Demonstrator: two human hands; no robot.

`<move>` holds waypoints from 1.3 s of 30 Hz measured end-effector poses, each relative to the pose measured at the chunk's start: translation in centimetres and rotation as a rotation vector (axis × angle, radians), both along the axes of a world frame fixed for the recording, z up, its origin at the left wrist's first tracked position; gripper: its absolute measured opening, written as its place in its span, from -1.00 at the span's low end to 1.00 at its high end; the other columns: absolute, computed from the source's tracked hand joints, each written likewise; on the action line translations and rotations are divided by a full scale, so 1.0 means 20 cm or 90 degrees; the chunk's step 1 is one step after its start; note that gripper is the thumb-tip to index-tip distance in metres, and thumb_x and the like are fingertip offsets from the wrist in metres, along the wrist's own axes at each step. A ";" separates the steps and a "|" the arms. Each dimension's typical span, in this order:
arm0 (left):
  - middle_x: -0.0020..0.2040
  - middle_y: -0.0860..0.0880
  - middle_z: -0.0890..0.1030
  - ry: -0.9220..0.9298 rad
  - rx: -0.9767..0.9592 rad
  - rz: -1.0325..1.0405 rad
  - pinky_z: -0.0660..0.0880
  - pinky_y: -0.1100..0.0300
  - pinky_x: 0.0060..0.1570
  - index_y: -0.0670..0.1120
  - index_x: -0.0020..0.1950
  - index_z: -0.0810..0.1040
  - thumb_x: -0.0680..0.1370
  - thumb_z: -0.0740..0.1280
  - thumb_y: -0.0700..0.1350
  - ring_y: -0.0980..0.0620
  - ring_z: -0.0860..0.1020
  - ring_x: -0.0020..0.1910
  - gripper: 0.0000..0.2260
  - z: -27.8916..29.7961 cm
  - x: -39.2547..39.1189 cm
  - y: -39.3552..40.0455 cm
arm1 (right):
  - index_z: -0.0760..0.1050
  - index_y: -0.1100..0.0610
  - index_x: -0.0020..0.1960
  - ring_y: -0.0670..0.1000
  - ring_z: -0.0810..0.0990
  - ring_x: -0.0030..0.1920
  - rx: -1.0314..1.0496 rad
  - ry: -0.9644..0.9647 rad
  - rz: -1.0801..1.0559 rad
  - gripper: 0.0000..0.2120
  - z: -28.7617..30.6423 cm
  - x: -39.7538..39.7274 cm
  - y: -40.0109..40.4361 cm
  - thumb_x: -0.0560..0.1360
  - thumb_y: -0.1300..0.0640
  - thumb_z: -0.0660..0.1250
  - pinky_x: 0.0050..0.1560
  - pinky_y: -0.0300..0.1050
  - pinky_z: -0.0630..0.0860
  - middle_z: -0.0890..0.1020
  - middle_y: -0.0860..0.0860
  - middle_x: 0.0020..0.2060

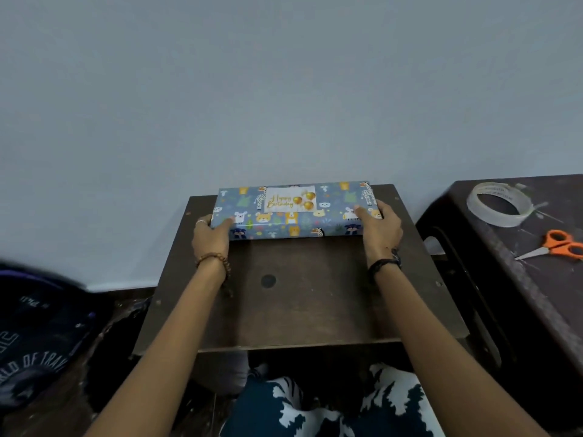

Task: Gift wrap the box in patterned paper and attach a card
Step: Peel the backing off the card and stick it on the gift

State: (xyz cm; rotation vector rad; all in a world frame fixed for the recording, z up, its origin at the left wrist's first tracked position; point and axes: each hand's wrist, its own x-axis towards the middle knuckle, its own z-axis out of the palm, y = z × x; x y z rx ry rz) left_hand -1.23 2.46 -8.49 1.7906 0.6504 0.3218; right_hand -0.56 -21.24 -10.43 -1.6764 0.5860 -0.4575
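Observation:
The box (284, 225), wrapped in blue paper with cartoon animals, lies flat at the far edge of a small dark wooden table (299, 304), against the wall. A white "Happy Birthday" card (290, 199) with gold balloons sits on its top face. My left hand (209, 236) grips the box's left end, thumb on top and fingers round the side. At the right end my right hand (380, 228) holds it the same way.
On a dark plastic stool (536, 279) at the right lie a roll of clear tape (498, 203) and orange-handled scissors (558, 244). A dark printed bag (34, 335) lies on the floor at the left. The pale wall rises directly behind the table.

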 end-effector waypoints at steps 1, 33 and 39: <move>0.23 -0.14 0.53 -0.014 0.008 0.000 0.33 0.26 0.01 -0.20 0.28 0.44 0.51 0.36 -0.12 -0.05 0.48 0.16 -0.63 0.00 -0.06 0.00 | 0.52 0.15 0.21 -0.03 0.55 -0.05 -0.003 -0.013 -0.004 -0.62 0.00 -0.04 -0.01 0.42 0.10 0.43 -0.28 -0.38 0.39 0.62 0.09 0.06; 0.52 0.01 0.13 0.033 0.580 -0.457 -0.13 -0.06 0.45 0.06 0.48 0.18 0.62 0.07 0.06 -0.02 0.00 0.52 -0.59 -0.03 -0.45 -0.18 | 0.42 -0.01 0.35 0.19 0.36 0.33 -0.695 0.058 0.301 -0.53 0.01 -0.50 0.24 0.55 -0.08 -0.06 0.33 0.08 0.26 0.42 0.18 0.33; 0.52 -0.02 0.13 0.034 0.549 -0.480 -0.13 -0.08 0.46 0.05 0.50 0.09 0.62 0.09 0.06 -0.04 0.02 0.51 -0.54 0.00 -0.46 -0.17 | 0.21 -0.04 0.46 0.13 0.19 0.43 -0.701 0.083 0.350 -0.59 0.05 -0.50 0.22 0.63 -0.04 0.01 0.41 0.00 0.10 0.25 0.13 0.44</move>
